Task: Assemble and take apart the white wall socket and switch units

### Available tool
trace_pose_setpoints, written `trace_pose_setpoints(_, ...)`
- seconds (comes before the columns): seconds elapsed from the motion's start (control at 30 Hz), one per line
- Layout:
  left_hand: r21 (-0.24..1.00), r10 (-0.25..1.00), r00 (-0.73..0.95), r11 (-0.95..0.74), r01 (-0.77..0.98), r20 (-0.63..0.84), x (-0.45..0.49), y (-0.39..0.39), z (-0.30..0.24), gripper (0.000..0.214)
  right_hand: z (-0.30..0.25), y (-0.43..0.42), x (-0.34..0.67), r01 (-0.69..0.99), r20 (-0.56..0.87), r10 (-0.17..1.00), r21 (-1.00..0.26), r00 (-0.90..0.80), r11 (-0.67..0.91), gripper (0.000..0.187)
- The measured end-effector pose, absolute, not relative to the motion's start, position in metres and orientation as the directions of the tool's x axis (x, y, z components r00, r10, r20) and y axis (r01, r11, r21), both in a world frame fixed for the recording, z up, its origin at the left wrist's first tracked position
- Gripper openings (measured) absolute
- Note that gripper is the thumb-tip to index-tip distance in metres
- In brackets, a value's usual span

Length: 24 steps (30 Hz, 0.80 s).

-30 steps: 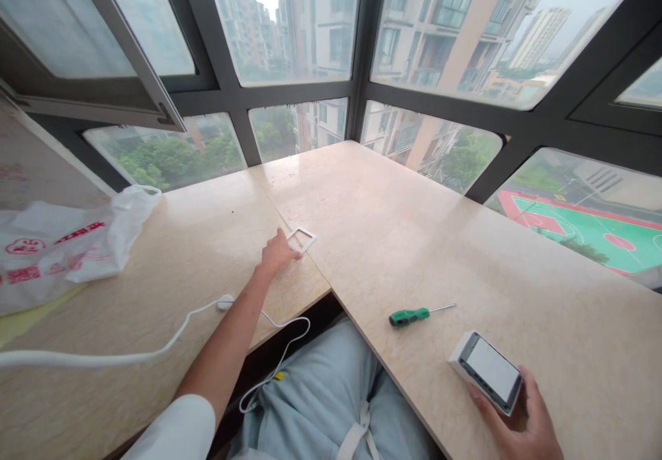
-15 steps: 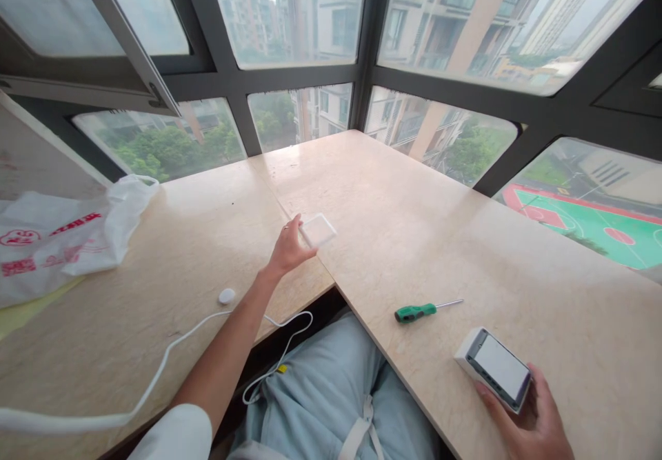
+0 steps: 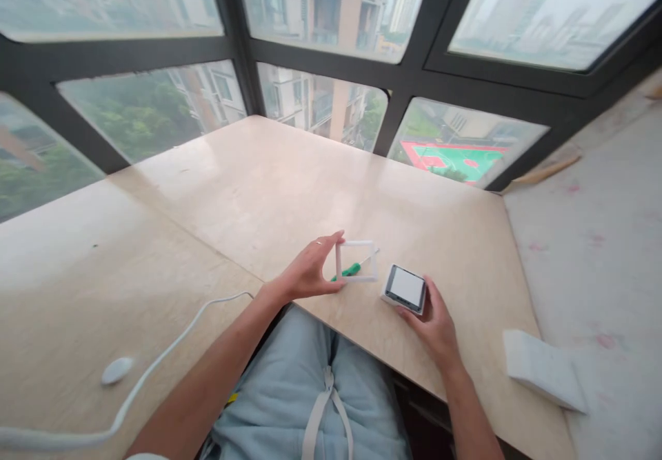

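Observation:
Between thumb and fingers, my left hand [image 3: 310, 267] grips a thin white square frame [image 3: 356, 243] by its left side. Through its opening shows a screwdriver [image 3: 354, 270] with a green handle, lying on the tabletop. To the right, my right hand [image 3: 434, 322] is closed around a small white box-shaped device [image 3: 407, 287] with a dark border and a pale flat panel facing up. A short gap separates the frame from the device.
A white cable [image 3: 149, 370] curves over the left of the beige tabletop [image 3: 248, 191], near a round white disc [image 3: 116, 371]. A white block [image 3: 543, 370] sits at the right by the wall [image 3: 594, 274]. Dark-framed windows border the far edges.
My view has turned right. My left hand has brought the white frame closer to the device and over the screwdriver. The device stays in my right hand.

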<state>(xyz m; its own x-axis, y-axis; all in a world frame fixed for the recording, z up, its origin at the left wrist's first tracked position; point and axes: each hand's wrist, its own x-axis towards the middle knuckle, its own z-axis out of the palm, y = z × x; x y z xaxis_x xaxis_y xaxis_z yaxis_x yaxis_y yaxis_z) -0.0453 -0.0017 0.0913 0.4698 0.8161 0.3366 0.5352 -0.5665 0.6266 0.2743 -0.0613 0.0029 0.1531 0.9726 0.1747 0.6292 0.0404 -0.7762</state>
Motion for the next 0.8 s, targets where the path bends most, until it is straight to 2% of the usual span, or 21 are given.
trace_pose_setpoints(0.3,0.676,0.654,0.735,-0.625,0.391,0.179,0.052,0.026,0.074,0.098,0.004,-0.060,0.277,0.573,0.203,0.971,-0.814,0.127,0.096,0.095)
trace_pose_setpoints(0.6,0.689,0.603,0.798,-0.586,0.427,0.018,0.061,0.043,0.077,0.099,0.009,-0.063,0.278,0.500,0.191,0.979,-0.856,0.068,0.132,0.111)
trace_pose_setpoints(0.8,0.699,0.595,0.804,-0.585,0.411,0.024,0.061,0.045,0.070,0.095,0.017,-0.064,0.278,0.477,0.192,0.980,-0.867,0.059,0.141,0.088)
